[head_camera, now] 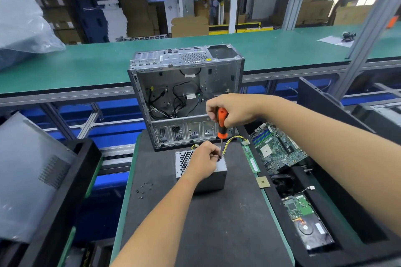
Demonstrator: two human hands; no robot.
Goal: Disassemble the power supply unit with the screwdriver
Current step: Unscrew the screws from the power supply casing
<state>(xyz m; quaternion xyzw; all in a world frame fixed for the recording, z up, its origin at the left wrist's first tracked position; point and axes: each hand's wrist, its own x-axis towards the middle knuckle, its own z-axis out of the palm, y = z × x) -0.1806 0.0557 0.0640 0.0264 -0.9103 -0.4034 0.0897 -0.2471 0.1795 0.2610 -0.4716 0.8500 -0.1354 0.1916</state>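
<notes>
A grey metal power supply unit (217, 178) with a honeycomb vent stands on the dark mat in the middle. Yellow and black cables (233, 139) run out of it to the right. My right hand (233, 112) grips the orange and black handle of a screwdriver (222, 124), held upright with its shaft down on the unit's top right corner. My left hand (202, 161) lies on top of the unit with its fingers curled round the shaft near the tip. The tip and the screw are hidden by those fingers.
An open, gutted computer case (186, 93) stands just behind the unit. Several loose screws (144, 188) lie on the mat to the left. A RAM stick (251, 160), a CPU chip (263, 182), a motherboard (277, 147) and a hard drive (308, 227) lie to the right.
</notes>
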